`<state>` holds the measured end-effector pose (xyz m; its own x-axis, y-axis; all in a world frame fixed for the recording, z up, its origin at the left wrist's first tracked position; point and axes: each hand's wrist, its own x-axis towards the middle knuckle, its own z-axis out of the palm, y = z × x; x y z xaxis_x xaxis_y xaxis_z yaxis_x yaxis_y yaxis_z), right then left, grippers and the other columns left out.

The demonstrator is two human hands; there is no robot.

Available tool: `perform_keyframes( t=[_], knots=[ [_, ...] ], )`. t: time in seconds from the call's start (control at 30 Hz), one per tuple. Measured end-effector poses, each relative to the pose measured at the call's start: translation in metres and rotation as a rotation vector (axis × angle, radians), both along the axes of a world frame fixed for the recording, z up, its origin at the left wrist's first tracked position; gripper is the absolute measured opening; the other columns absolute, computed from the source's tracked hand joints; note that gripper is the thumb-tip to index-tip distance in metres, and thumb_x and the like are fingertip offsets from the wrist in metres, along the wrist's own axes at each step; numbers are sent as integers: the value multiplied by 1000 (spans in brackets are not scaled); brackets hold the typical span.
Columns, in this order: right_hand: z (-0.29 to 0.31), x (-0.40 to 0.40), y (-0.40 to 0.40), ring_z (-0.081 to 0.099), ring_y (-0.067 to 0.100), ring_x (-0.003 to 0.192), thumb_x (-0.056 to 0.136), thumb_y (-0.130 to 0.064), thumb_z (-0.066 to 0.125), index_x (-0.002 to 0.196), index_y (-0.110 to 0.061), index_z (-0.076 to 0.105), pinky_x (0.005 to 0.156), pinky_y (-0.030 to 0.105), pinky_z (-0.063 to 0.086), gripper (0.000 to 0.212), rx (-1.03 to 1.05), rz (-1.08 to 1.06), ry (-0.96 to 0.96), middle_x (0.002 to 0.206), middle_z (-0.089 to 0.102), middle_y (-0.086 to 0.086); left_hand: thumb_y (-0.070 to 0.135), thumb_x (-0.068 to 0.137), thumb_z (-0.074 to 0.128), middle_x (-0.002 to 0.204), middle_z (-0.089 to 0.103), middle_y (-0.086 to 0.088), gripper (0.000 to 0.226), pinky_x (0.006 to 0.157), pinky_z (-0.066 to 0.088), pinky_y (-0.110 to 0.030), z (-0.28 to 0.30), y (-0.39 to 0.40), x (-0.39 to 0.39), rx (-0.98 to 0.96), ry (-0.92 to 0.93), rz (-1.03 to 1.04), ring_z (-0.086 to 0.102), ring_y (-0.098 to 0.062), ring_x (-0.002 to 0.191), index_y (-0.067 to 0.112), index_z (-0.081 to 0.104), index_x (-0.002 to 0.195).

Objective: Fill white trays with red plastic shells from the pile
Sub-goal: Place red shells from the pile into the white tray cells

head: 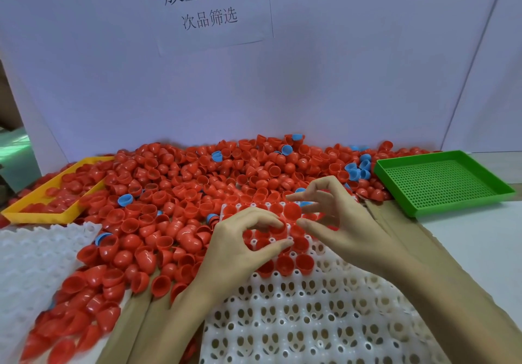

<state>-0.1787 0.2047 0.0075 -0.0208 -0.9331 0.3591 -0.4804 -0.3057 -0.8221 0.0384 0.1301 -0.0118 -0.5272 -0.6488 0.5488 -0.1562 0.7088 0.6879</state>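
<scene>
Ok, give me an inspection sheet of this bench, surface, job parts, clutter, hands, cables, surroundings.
Surface: brown cardboard sheet, mostly covered.
Job's things: white moulded plastic tray, far rows holding red plastic shells, near cells bare; large red shell pile; second white tray at left.
Clutter: blue plastic shells mixed in; yellow tray; green perforated tray.
Hands: left hand and right hand over filled rows; grip unclear.
Cables: nothing seen.
Surroundings: white backboard, printed paper sign.
</scene>
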Motion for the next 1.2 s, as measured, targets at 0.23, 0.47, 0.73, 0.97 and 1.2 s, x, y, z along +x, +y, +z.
perform_keyframes(
  t=[0.23, 0.47, 0.73, 0.97, 1.2],
  knots=[
    [2, 2, 1, 73, 11, 102, 95, -25, 76, 120, -29, 72, 79, 29, 61, 26, -28, 9, 52, 115, 73, -16, 31, 87, 86, 110, 74, 7, 27, 91, 57, -24, -1, 4, -2, 195, 127, -58, 73, -18, 106, 27, 68, 108],
    [3, 4, 3, 73, 18, 94, 85, -33, 83, 111, -24, 69, 82, 39, 63, 31, -1, 8, -51, 104, 74, -4, 27, 90, 82, 114, 73, 5, 28, 90, 61, -35, -2, 1, -2, 255, 157, -7, 75, -20, 102, 21, 66, 112],
    [9, 5, 5, 67, 13, 73, 95, -32, 72, 92, -23, 74, 67, 29, 56, 10, 42, 110, -49, 83, 70, 1, 42, 98, 66, 106, 76, 15, 20, 91, 57, -22, -1, 6, -6, 239, 38, 0, 73, -5, 103, 31, 69, 115],
    [7, 7, 5, 63, 3, 73, 99, -35, 67, 96, -29, 78, 71, 18, 50, 13, 18, 66, -138, 80, 70, -12, 41, 97, 70, 104, 76, 11, 28, 93, 57, -28, -3, 10, -7, 253, -51, -90, 73, -10, 103, 32, 68, 123],
    [0, 10, 3, 72, 13, 101, 93, -23, 77, 113, -27, 75, 81, 32, 60, 21, -21, -10, 67, 106, 72, -11, 40, 113, 39, 89, 71, 26, 32, 84, 48, -10, 6, 17, -5, 288, -116, -174, 67, 5, 90, 34, 70, 105]
  ],
)
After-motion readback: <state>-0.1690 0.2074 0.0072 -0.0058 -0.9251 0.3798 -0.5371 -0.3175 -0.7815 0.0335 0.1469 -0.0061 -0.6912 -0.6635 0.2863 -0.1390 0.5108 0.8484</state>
